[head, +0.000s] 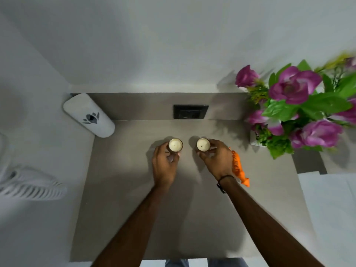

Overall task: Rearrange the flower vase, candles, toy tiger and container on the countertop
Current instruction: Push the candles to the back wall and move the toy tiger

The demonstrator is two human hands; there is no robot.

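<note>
Now holding one candle in each hand, both on the grey matte tabletop. Left hand closed around the left small round cream-white candle in a dark cup, with this candle just beyond the fingertips, toward the wall. Right hand closed the same way around the right small cream-white candle, again just ahead of the fingers. Between the two candles only a narrow free strip, each one nearest to its own hand, so probably no crossing of arms needed for moving them. Just right of the right hand, touching or almost touching the wrist: an orange striped plastic toy tiger, long axis running toward the body. Farther right and ahead: a white vase with purple artificial flowers. Far left of the left hand, well apart: a white cylindrical container with a dark flower emblem, leaning in the corner.
</note>
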